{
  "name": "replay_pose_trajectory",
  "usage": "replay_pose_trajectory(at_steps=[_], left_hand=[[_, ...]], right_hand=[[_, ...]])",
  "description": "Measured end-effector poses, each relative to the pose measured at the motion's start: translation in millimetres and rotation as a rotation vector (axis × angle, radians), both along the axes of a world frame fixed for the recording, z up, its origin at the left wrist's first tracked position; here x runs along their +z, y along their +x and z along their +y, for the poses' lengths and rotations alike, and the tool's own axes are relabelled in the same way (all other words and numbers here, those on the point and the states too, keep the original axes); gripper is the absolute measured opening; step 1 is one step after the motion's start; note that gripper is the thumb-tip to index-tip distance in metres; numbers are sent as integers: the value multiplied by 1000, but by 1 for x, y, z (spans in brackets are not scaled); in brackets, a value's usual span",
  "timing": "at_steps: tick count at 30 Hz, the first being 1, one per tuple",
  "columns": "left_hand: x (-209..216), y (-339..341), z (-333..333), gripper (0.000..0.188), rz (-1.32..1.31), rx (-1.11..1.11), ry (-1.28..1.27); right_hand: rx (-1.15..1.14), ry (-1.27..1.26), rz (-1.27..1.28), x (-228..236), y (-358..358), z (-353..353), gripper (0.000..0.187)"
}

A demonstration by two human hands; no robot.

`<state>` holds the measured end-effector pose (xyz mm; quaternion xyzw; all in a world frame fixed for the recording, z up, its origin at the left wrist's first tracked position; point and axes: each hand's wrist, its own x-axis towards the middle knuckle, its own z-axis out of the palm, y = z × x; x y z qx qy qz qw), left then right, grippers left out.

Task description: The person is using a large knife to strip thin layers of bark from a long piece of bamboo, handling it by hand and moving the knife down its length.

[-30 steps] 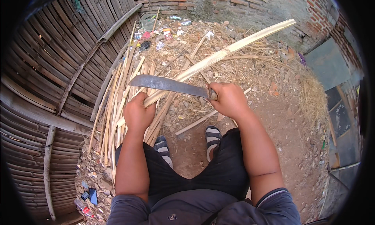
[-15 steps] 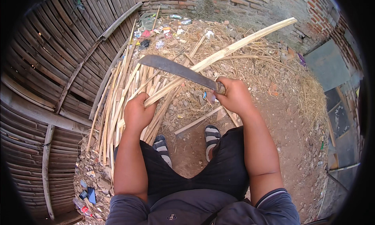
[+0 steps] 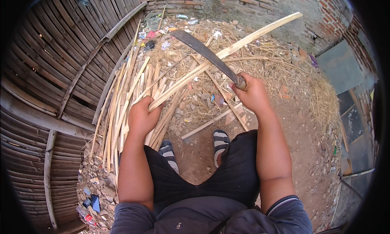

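My left hand [image 3: 143, 117] is closed round the near end of a long pale bamboo strip [image 3: 254, 35], which slants up and away to the far right. My right hand [image 3: 252, 92] grips the short handle of a machete [image 3: 205, 53]. Its dark curved blade points to the far left and crosses the strip around its middle; I cannot tell whether the edge touches it. Beneath and beside my left hand lies a pile of split bamboo strips [image 3: 122, 108].
A slatted bamboo wall [image 3: 53, 63] rises on the left, a brick wall [image 3: 252, 4] at the back. Straw and litter cover the far ground [image 3: 284, 71]. A loose stick [image 3: 211, 121] lies before my sandalled feet [image 3: 220, 143]. Grey panels [image 3: 341, 67] stand at the right.
The machete has slid along the strip toward its far end, and my right hand has moved right. The strip's far end has dipped slightly left; my left hand stays nearly in place.
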<state>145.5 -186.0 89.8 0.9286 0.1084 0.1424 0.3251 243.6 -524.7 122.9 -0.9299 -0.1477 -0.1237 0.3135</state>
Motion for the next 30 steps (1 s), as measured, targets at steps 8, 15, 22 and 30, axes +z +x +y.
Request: replay_pose_trajectory(at_steps=[8,15,22,30], left_hand=[[14,-5,-10,37,-91,34,148],[8,-5,-3,37,-220,-47,219],[2,-2,-6,35,-406,-99,313],[2,0,-12,35,-412,-115,330]], right_hand=[[95,-187,1,6,-13,17,26],[-68,199,148,-1,4,-6,34],[117,334,351,4,-13,19,32],[46,904,387,-2,-16,44,27]])
